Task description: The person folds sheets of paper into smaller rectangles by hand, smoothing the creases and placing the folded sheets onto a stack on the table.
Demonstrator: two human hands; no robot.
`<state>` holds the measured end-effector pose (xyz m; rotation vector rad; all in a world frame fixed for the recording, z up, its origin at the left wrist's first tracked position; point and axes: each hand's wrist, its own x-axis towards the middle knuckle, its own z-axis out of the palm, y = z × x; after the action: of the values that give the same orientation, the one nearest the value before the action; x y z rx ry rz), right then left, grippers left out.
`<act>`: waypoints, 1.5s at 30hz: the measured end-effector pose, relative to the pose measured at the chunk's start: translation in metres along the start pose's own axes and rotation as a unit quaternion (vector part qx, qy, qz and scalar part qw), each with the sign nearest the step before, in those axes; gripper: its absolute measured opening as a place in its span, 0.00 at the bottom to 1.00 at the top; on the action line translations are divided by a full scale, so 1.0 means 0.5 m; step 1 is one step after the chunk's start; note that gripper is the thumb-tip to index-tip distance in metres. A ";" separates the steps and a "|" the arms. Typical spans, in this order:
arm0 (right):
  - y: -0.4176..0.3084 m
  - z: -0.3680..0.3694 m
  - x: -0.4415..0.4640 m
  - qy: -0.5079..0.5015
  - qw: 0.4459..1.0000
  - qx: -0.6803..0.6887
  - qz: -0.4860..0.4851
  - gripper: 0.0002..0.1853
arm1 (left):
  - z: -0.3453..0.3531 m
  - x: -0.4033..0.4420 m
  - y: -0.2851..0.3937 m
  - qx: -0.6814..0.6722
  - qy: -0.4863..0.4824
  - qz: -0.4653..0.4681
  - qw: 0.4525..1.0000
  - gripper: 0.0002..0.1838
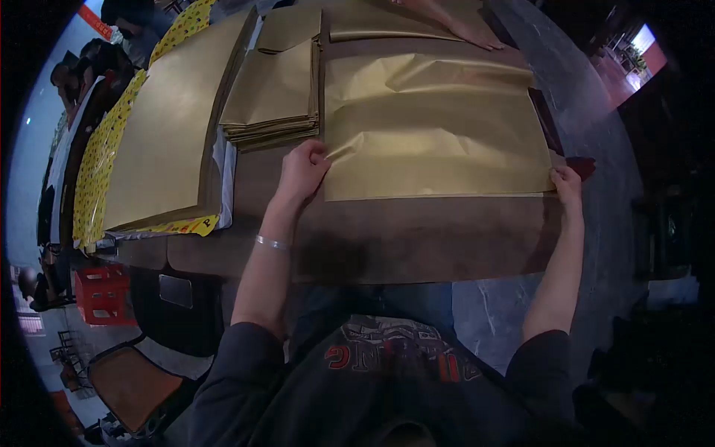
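A large gold paper sheet (439,160) with soft creases lies across the brown table in front of me. My left hand (304,171) pinches its left edge, a little above the near corner. At the near right corner, my right hand (567,184) grips the sheet between thumb and fingers. Just beyond my left hand is a stack of folded gold paper (274,89), its layered edges facing me. Farther left rests a pile of large flat gold sheets (175,119).
Another person's hand (477,31) rests at the far side by another gold sheet (395,21). Yellow printed wrapping (93,175) lies under the left pile. A dark red item (581,168) sits by my right hand. A red crate (103,295) and chair (138,384) stand lower left.
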<state>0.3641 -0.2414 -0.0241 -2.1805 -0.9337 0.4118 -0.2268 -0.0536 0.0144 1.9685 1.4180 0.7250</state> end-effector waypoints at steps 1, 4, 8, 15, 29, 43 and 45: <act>-0.008 0.003 -0.005 0.008 1.000 -0.003 0.020 0.19 | 0.000 -0.001 -0.003 0.000 -0.003 0.001 1.000 0.18; -0.011 0.001 -0.003 0.005 0.998 -0.053 -0.024 0.20 | 0.002 0.001 0.017 0.016 -0.009 -0.022 1.000 0.16; -0.056 0.001 -0.039 0.019 0.998 -0.060 -0.003 0.17 | 0.013 0.011 -0.021 0.030 0.012 -0.002 0.999 0.16; -0.058 0.007 -0.036 0.039 0.990 -0.132 -0.034 0.18 | 0.023 0.018 -0.048 -0.103 -0.031 0.004 0.994 0.15; -0.085 -0.024 -0.041 -0.034 0.992 -0.120 -0.027 0.16 | -0.001 -0.005 0.051 -0.074 -0.071 -0.050 0.993 0.17; -0.106 -0.037 -0.038 -0.052 0.988 -0.144 -0.028 0.19 | 0.006 0.002 0.014 -0.121 -0.068 -0.034 0.990 0.13; -0.099 -0.034 -0.034 -0.049 0.988 -0.141 -0.034 0.19 | 0.007 -0.003 0.019 -0.148 -0.069 -0.037 0.986 0.13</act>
<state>0.3366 -0.2381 0.0235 -2.3908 -1.1760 0.3752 -0.2184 -0.0578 0.0189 1.6928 1.2169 0.7060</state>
